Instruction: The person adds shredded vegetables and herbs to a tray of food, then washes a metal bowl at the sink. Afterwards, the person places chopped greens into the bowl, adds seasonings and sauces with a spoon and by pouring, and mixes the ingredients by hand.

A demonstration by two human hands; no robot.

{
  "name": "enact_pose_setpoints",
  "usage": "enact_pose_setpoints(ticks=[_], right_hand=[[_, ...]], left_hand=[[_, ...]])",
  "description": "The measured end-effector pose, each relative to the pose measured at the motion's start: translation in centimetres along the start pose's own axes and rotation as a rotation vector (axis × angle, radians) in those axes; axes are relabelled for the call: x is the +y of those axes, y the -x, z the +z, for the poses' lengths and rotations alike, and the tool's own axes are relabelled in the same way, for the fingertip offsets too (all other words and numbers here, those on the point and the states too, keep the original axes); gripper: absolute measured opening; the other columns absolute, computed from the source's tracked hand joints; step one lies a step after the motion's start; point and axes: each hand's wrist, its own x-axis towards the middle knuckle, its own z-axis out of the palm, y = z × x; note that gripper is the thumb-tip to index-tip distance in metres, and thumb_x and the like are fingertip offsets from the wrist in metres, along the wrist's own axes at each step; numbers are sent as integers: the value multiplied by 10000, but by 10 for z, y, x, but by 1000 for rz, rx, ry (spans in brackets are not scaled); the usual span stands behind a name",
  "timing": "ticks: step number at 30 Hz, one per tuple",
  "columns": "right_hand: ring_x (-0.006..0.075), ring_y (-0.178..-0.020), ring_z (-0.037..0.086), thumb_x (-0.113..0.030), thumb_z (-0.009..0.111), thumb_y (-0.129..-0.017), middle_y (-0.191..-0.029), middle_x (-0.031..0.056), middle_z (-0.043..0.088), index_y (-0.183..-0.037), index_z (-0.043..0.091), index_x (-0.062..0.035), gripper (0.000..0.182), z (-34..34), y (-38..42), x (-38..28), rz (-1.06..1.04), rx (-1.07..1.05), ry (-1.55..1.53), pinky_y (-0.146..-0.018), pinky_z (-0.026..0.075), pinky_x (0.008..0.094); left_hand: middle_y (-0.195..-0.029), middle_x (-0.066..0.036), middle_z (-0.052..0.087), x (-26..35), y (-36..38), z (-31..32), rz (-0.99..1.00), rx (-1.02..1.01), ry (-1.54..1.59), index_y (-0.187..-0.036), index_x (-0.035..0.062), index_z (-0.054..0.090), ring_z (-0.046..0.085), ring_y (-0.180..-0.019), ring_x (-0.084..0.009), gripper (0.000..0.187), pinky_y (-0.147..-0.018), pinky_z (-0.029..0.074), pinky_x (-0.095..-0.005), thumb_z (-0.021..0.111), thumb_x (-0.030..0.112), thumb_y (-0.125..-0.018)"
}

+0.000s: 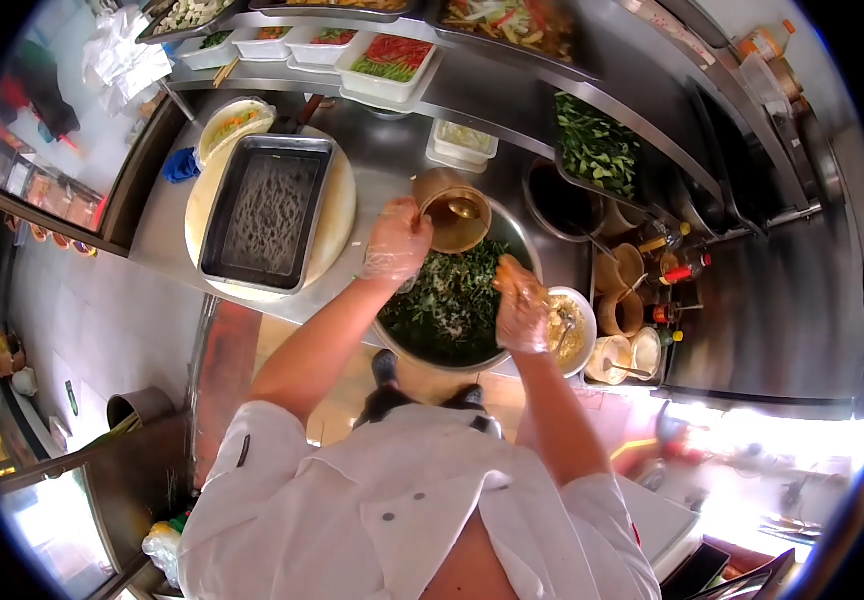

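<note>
- Thin clear plastic gloves are worn on both hands, and both are held over a large round steel bowl [512, 235] heaped with chopped dark greens [452, 300].
- A brown, tub-shaped container [455, 215] is gripped in the closed left hand [395, 243] and tilted above the far rim of the bowl; something pale can be seen inside it.
- The right hand [520, 305] is curled shut just above the greens at the bowl's near right side; what it holds, if anything, cannot be told.
- A spill could be caused if the container were tipped too steeply, since it hangs right at the rim.
- The slick gloves could let the smooth container slip.
- Just beside the right hand, a white bowl [580, 305] of yellowish food with a spoon could be knocked by the wrist.
- To the left, a rectangular metal tray [267, 210] rests on a pale round board [337, 215].
</note>
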Motion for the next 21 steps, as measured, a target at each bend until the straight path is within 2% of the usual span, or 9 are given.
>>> enact_pose_setpoints(ticks=[3, 5, 7, 9, 10, 12, 14, 16, 21], right_hand=[[162, -828, 657, -222, 618, -1041, -1052, 102, 720, -1291, 644, 16, 347, 22, -13, -16, 327, 19, -186, -757, 560, 278], [152, -784, 631, -292, 611, -1045, -1066, 88, 716, -1372, 576, 21, 454, 23, -17, -20, 605, 57, -314, -741, 551, 285], [137, -771, 617, -323, 613, -1041, -1078, 85, 710, -1433, 505, 15, 529, 10, -12, -22, 636, 83, -439, -733, 545, 285], [118, -765, 600, -372, 608, -1035, -1073, 68, 696, -1484, 442, 5, 610, -18, 2, -7, 651, 103, -530, -703, 517, 274], [117, -762, 598, -378, 609, -1031, -1063, 66, 694, -1484, 445, 0, 613, -40, 10, -5, 631, 85, -511, -696, 507, 272], [114, -755, 595, -390, 611, -1023, -1043, 62, 689, -1484, 451, -9, 619, -85, 35, -8, 600, 58, -474, -681, 487, 268], [121, -761, 595, -376, 615, -1004, -1027, 84, 681, -1462, 485, -10, 600, -140, 60, -10, 617, -18, -234, -699, 486, 277], [123, -754, 589, -379, 630, -994, -1002, 80, 682, -1444, 508, -9, 595, -188, 90, 11, 672, 87, -100, -705, 500, 283], [120, -677, 566, -312, 646, -1005, -958, 60, 681, -1321, 625, 14, 455, -305, 166, 52, 823, 511, -299, -647, 495, 294]], left_hand=[[-878, -227, 644, 15, 7, -2, -130, -58, 45, -771, 7, 599, 623, -851, -451, 168, -754, 500, -519, 701, 122, -839], [-842, -222, 644, 5, 12, 3, -62, -84, -21, -783, 10, 625, 628, -834, -448, 177, -753, 504, -516, 694, 161, -846], [-816, -219, 662, 2, 13, 9, -104, -189, -162, -825, 19, 678, 647, -817, -431, 228, -757, 523, -492, 666, 239, -881], [-815, -165, 712, 37, 15, -2, -437, -290, -12, -837, 36, 700, 687, -713, -281, 297, -722, 533, -416, 663, 317, -925], [-776, -103, 707, 0, 20, 21, -509, -348, 177, -876, 38, 697, 661, -642, -194, 277, -668, 531, -367, 670, 304, -949], [-792, -68, 688, 43, 14, 22, -704, -392, 486, -934, 35, 662, 655, -631, -146, 151, -565, 528, -261, 702, 177, -967], [-835, -87, 698, 69, 6, 41, -851, -470, 592, -949, 43, 645, 667, -638, -168, 134, -574, 568, -265, 724, 152, -952], [-864, -86, 703, 106, 2, 65, -891, -573, 608, -1006, 48, 624, 676, -633, -191, 161, -580, 599, -276, 733, 151, -946], [-1002, -141, 692, 213, 22, 164, -909, -772, 934, -1098, 41, 604, 704, -834, -267, 291, -757, 626, -371, 792, 126, -892]])
